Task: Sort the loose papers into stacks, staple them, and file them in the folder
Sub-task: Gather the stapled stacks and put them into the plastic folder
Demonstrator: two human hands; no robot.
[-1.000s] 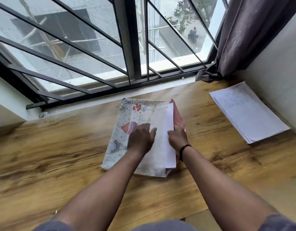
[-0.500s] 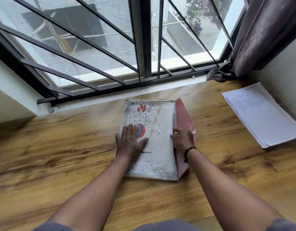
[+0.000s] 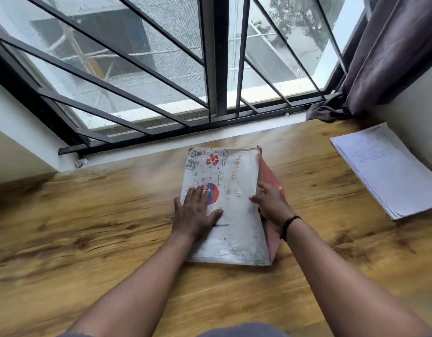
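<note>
A printed white folder [image 3: 237,215] with a red balloon picture lies flat on the wooden table [image 3: 88,227], its red flap [image 3: 271,176] sticking out on the right side. My left hand [image 3: 196,211] presses flat on the folder's left half, fingers straight. My right hand [image 3: 271,203] rests on the folder's right edge and the red flap; its fingers look loosely spread. A stack of white papers [image 3: 390,171] lies at the table's far right, apart from both hands.
A barred window [image 3: 210,69] runs along the back of the table. A dark curtain [image 3: 380,57] hangs at the right corner beside a pale wall. A small crumpled scrap [image 3: 82,163] lies on the sill at the left.
The white paper that stuck out of the folder is no longer seen and the folder lies flat. My left hand has flattened onto the cover; my right hand stays at the flap edge.
</note>
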